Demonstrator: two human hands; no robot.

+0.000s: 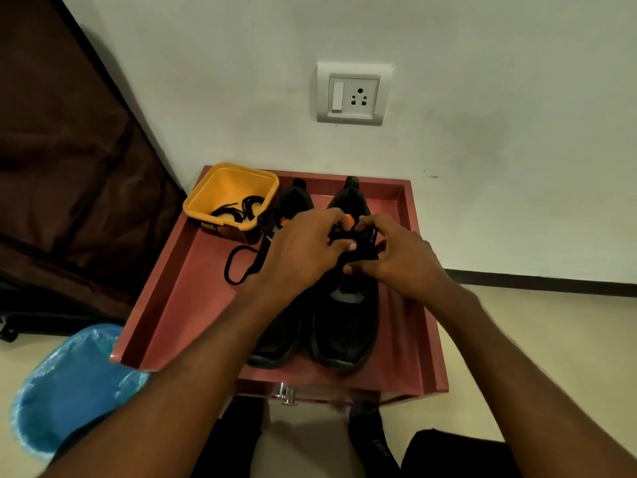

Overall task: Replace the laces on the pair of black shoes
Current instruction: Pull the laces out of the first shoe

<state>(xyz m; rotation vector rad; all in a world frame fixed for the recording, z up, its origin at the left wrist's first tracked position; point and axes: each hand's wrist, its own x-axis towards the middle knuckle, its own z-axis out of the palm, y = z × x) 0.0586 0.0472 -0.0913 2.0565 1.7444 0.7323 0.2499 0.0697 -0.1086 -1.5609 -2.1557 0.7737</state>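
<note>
Pair of black leather shoes (341,326) side by side, toes toward person, on red rimmed desk (165,305). Left hand (303,250) and right hand (396,257) both pinching black lace (358,250) at right-side shoe's eyelets. Loose black lace loop (238,263) beside the other shoe. Farther: yellow plastic tub (231,198) holding spare laces. Risk: dim light, black-on-black, so skipped eyelet or mixed-up laces likely.

Two black lace-up shoes (344,326) stand side by side on the red rimmed metal tray-top (165,305), toes toward the person. A yellow square plastic tub (220,188) sits in the tray's far left corner, holding coiled black laces (241,208), and a loose black lace (241,263) lies just before it. A blue plastic-lined bin (69,384) stands on the floor left of the tray; a white wall socket (351,93) is on the wall behind.
</note>
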